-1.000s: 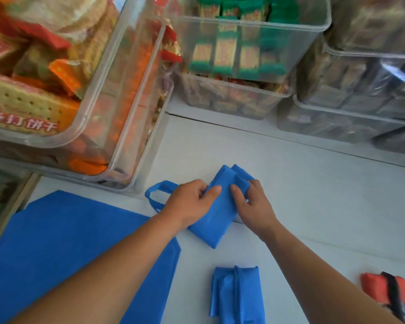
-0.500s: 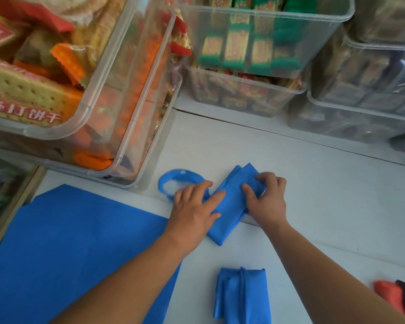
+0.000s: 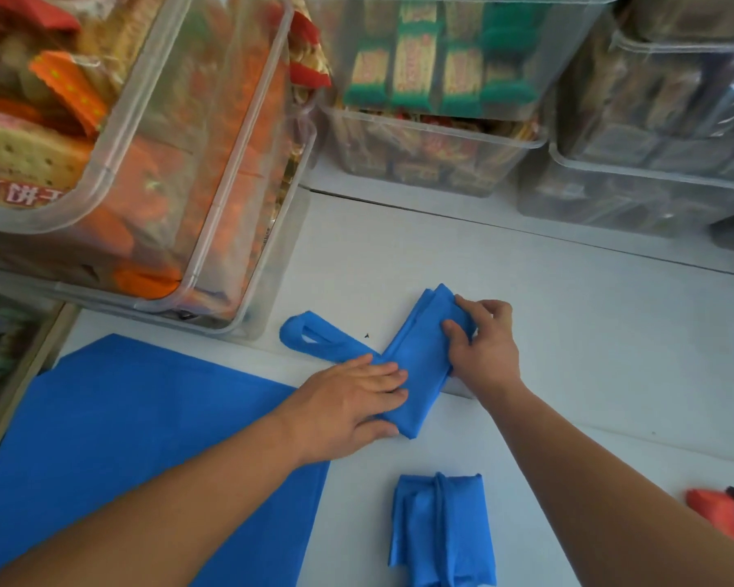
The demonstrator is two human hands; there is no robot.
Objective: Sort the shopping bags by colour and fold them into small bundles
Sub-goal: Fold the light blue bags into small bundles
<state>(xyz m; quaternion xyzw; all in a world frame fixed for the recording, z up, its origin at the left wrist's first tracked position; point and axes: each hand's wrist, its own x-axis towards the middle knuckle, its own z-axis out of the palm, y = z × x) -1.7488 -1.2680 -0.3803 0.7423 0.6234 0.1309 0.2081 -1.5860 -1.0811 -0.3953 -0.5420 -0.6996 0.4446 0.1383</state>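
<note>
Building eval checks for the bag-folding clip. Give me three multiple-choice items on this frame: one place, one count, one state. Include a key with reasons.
1. Where is the finished bundle?
A) on the person's lap
B) on the table, nearer the camera than the half-folded bag
C) under the left hand

2. How many blue bags show?
A) one
B) two
C) three

3. What is the left hand doing?
A) pressing flat on the half-folded bag
B) hanging in the air
C) curled into an empty fist

Key:
1 B, it lies on bare white surface at the bottom of the view.
2 C, there is the flat bag, the half-folded bag and the bundle.
3 A, its fingers lie straight on the blue fabric.
</note>
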